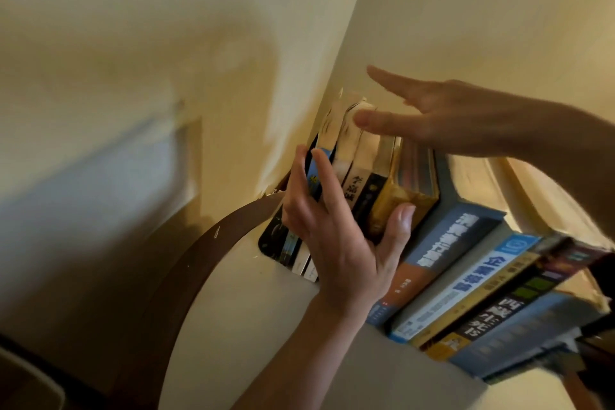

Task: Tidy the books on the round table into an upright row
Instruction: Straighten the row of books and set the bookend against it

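Note:
A row of books stands upright on the round table (249,326), against a cream wall. At its left end are several small paperbacks (357,156) and a thick yellow book (412,190). Larger books follow to the right, the first a blue-and-orange one (446,243), then several with blue, yellow and black spines (492,296). My left hand (336,243) lies spread against the spines of the small books, fingers straight, thumb on the yellow book's spine. My right hand (442,110) hovers flat over the tops of the small books, thumb just above their page edges.
The table has a white top and a dark brown rim (186,270), and it sits in a wall corner. A pale panel (100,176) shows on the left wall. A white rounded object (26,383) sits at the bottom left. The view is tilted and blurred.

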Demonstrator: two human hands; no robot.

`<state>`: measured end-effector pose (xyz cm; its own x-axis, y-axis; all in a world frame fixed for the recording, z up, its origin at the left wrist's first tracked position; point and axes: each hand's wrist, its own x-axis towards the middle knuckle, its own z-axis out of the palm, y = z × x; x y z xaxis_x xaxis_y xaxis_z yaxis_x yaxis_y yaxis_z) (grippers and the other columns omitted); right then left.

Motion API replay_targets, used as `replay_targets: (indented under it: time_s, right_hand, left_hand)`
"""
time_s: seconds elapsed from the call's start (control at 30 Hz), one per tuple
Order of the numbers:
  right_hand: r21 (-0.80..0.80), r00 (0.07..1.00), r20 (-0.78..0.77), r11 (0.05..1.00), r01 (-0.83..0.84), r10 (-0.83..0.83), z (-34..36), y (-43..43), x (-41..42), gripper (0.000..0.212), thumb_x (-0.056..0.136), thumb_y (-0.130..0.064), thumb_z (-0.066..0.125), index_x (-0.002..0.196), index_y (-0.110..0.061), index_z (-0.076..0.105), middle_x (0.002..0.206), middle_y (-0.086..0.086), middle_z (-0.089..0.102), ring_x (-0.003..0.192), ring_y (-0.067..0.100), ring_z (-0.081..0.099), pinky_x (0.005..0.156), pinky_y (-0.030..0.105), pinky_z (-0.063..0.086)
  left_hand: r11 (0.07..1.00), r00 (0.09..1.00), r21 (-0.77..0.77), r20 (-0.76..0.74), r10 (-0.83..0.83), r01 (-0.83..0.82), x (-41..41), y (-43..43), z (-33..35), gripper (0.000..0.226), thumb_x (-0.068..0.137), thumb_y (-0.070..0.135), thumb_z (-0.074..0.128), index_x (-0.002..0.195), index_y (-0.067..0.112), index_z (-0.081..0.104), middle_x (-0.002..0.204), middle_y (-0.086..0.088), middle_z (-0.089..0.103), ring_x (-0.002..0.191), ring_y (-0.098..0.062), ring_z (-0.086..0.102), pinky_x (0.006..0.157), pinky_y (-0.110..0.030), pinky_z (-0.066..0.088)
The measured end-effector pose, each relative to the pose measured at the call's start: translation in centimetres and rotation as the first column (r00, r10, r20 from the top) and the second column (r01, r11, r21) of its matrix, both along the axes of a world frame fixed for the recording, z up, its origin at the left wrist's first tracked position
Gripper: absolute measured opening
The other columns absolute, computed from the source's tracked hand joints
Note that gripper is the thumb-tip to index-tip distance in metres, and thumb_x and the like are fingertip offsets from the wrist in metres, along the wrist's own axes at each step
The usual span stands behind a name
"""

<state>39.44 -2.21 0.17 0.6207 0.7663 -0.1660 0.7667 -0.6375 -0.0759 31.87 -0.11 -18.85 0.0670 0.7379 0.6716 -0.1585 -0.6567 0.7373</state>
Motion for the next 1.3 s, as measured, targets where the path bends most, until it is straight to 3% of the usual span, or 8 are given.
replay_targets:
  time_s: [0.3, 0.5, 0.6, 0.7, 1.0, 1.1, 1.2, 1.3]
  right_hand:
    - [0.097, 0.999, 0.012, 0.995, 0.032, -0.033, -1.3, -0.8, -0.6, 0.082, 0.083, -0.079, 0.034, 0.156, -0.045, 0.023, 0.163, -0.005, 0.030, 0.149, 0.020, 0.028, 0.119, 0.043, 0.019]
    - [0.139, 0.999, 0.032, 0.990, 0.031, -0.036, -1.5, -0.7, -0.2, 0.078, 0.090, -0.074, 0.039, 0.158, -0.044, 0.015, 0.162, -0.005, 0.033, 0.151, 0.021, 0.025, 0.118, 0.042, 0.016]
    - [0.155, 0.999, 0.022, 0.987, 0.038, -0.042, -1.5, -0.8, -0.1, 0.079, 0.091, -0.072, 0.041, 0.159, -0.045, 0.010, 0.158, -0.004, 0.041, 0.150, 0.023, 0.028, 0.119, 0.044, 0.017]
    - [0.117, 0.997, 0.050, 0.992, 0.057, -0.063, -1.4, -0.7, 0.0, 0.084, 0.091, -0.072, 0.042, 0.160, -0.039, 0.008, 0.162, 0.000, 0.033, 0.151, 0.026, 0.025, 0.119, 0.044, 0.017]
    - [0.103, 0.993, 0.079, 0.991, 0.081, -0.089, -1.5, -0.5, -0.1, 0.072, 0.093, -0.067, 0.044, 0.137, -0.011, 0.055, 0.145, 0.012, 0.054, 0.132, 0.030, 0.046, 0.112, 0.047, 0.029]
    - [0.118, 0.995, 0.074, 0.991, 0.061, -0.070, -1.5, -0.6, 0.2, 0.069, 0.095, -0.067, 0.042, 0.142, -0.017, 0.051, 0.149, 0.007, 0.051, 0.135, 0.028, 0.045, 0.113, 0.047, 0.027]
    - [0.099, 0.995, 0.083, 0.994, 0.049, -0.057, -1.5, -0.7, 0.3, 0.079, 0.090, -0.076, 0.040, 0.155, -0.032, 0.032, 0.162, -0.002, 0.035, 0.147, 0.024, 0.032, 0.118, 0.048, 0.020]
    - [0.096, 0.995, 0.076, 0.994, 0.057, -0.064, -1.5, -0.6, 0.3, 0.077, 0.093, -0.071, 0.041, 0.156, -0.030, 0.029, 0.159, -0.004, 0.038, 0.146, 0.022, 0.032, 0.116, 0.045, 0.017]
  left_hand:
    - [0.997, 0.999, 0.052, 0.002, 0.053, -0.053, 0.5, 1.0, -0.4, 0.085, 0.093, 0.071, 0.041, 0.149, 0.009, 0.030, 0.151, -0.027, 0.032, 0.141, -0.033, 0.032, 0.109, -0.054, 0.038]
    - [0.997, 0.998, 0.047, 0.021, 0.059, -0.060, 0.7, 1.1, -0.5, 0.082, 0.094, 0.070, 0.040, 0.147, 0.008, 0.033, 0.149, -0.025, 0.033, 0.141, -0.023, 0.029, 0.111, -0.046, 0.036]
    - [0.996, 0.998, 0.058, 0.015, 0.060, -0.061, 0.7, 1.0, -0.5, 0.081, 0.095, 0.069, 0.038, 0.147, 0.008, 0.035, 0.149, -0.025, 0.034, 0.141, -0.024, 0.031, 0.110, -0.047, 0.037]
    - [0.995, 0.998, 0.069, 0.019, 0.065, -0.066, 0.7, 0.9, -0.5, 0.074, 0.097, 0.063, 0.038, 0.147, 0.007, 0.035, 0.149, -0.025, 0.035, 0.139, -0.030, 0.035, 0.109, -0.048, 0.038]
    - [0.995, 0.997, 0.068, 0.010, 0.077, -0.078, 0.6, 0.8, -0.3, 0.060, 0.105, 0.049, 0.029, 0.148, 0.008, 0.035, 0.148, -0.027, 0.037, 0.133, -0.033, 0.040, 0.105, -0.051, 0.040]
    - [0.994, 0.997, 0.072, 0.014, 0.076, -0.077, 0.6, 1.0, -0.4, 0.060, 0.103, 0.052, 0.034, 0.146, 0.010, 0.036, 0.145, -0.028, 0.039, 0.134, -0.034, 0.040, 0.107, -0.050, 0.039]
    - [0.993, 0.996, 0.079, 0.007, 0.085, -0.085, 0.7, 1.1, -0.4, 0.060, 0.102, 0.051, 0.038, 0.146, 0.010, 0.037, 0.143, -0.029, 0.039, 0.133, -0.035, 0.040, 0.106, -0.051, 0.040]
    - [0.989, 0.993, 0.097, -0.015, 0.113, -0.111, 0.9, 1.2, -0.3, 0.059, 0.104, 0.049, 0.036, 0.148, 0.011, 0.034, 0.144, -0.029, 0.039, 0.134, -0.033, 0.040, 0.109, -0.048, 0.038]
